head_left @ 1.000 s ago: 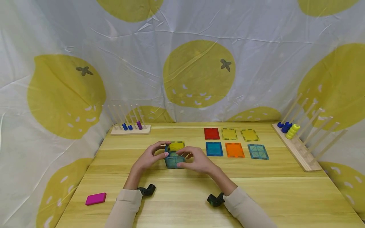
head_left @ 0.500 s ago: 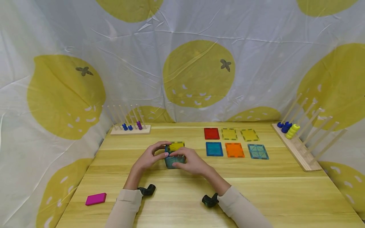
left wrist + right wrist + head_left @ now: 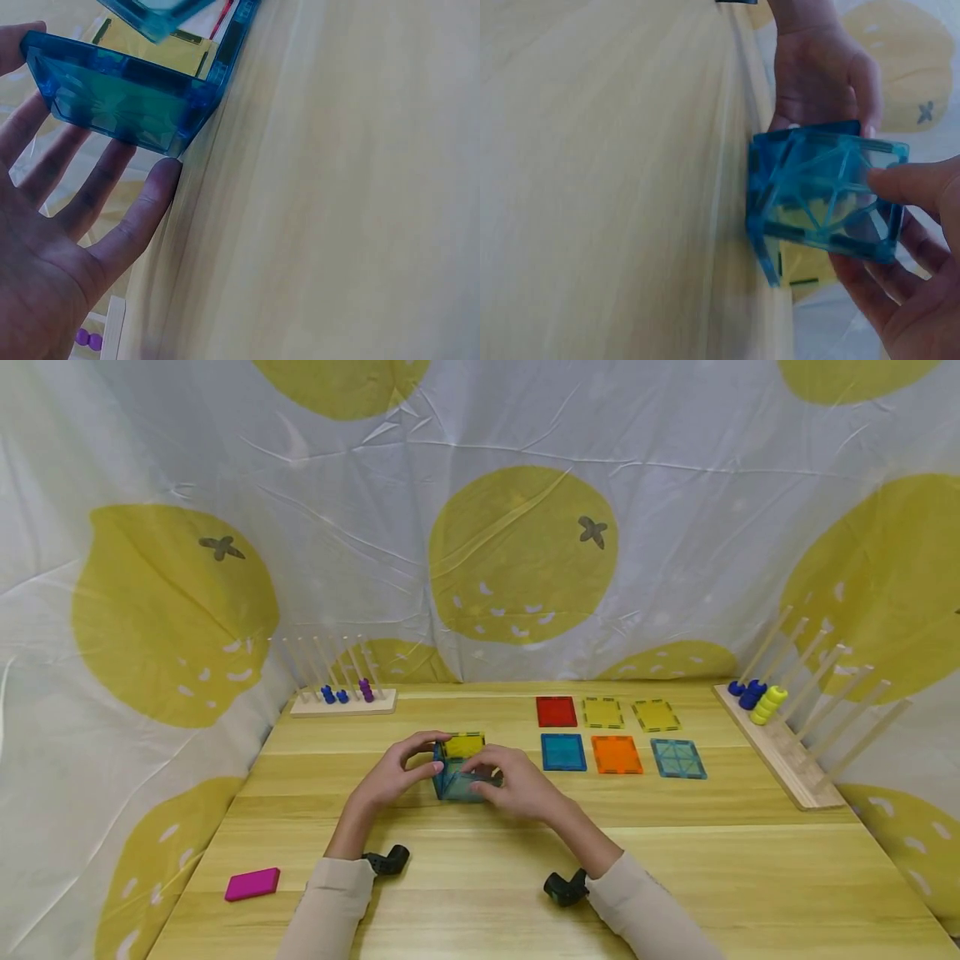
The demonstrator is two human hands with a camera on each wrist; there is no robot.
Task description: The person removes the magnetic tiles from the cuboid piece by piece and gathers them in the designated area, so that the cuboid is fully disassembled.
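My left hand (image 3: 390,775) cups the outer side of an upright blue magnetic tile (image 3: 120,101). Its thumb sits at the tile's upper corner, and the other fingers spread along the outside. My right hand (image 3: 521,783) pinches a light-blue magnetic tile (image 3: 829,187) with a windowpane pattern between thumb and fingers. That tile slants at the near side of the small box, whose far wall is a yellow magnetic tile (image 3: 465,744). The box's right side is partly hidden by my right hand in the head view.
Flat magnetic tiles lie right of the box: red (image 3: 557,712), yellow (image 3: 603,712), blue (image 3: 564,752), orange (image 3: 617,755) and others. Pegged bead boards stand at back left (image 3: 345,702) and right (image 3: 783,752). A magenta block (image 3: 252,884) lies at front left.
My right hand first moved left over the box, then back right. The light-blue tile at the near side, upright before, now slants in its grip. My left hand has stayed put.
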